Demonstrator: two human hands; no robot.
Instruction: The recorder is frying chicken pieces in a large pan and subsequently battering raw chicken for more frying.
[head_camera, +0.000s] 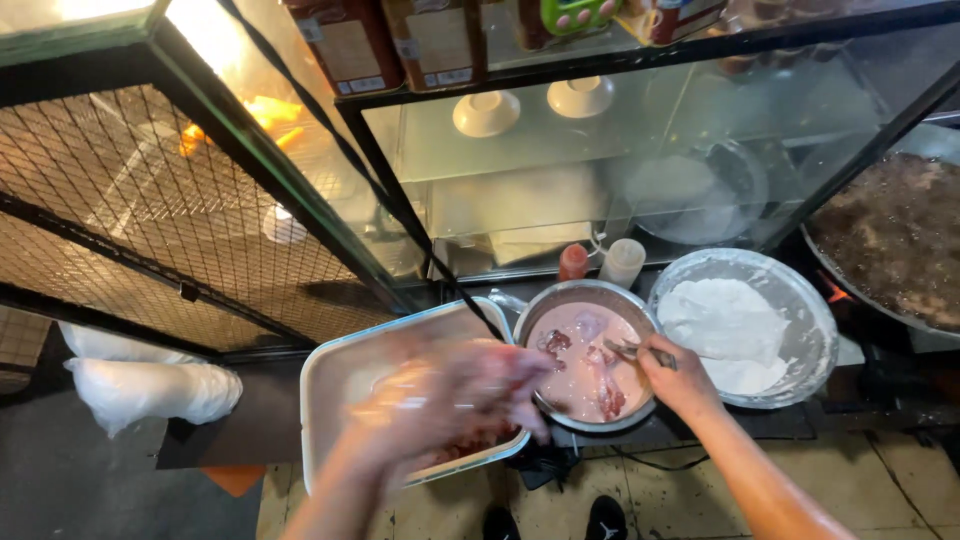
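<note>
Pinkish batter with dark red meat pieces (610, 398) fills the silver bowl (585, 295); the flour (725, 325) is white.

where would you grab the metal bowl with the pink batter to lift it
Grip the metal bowl by its bare far rim, coming from above at the back. The near side is taken up by the right hand with tongs, and the white flour bowl crowds its right.
</note>
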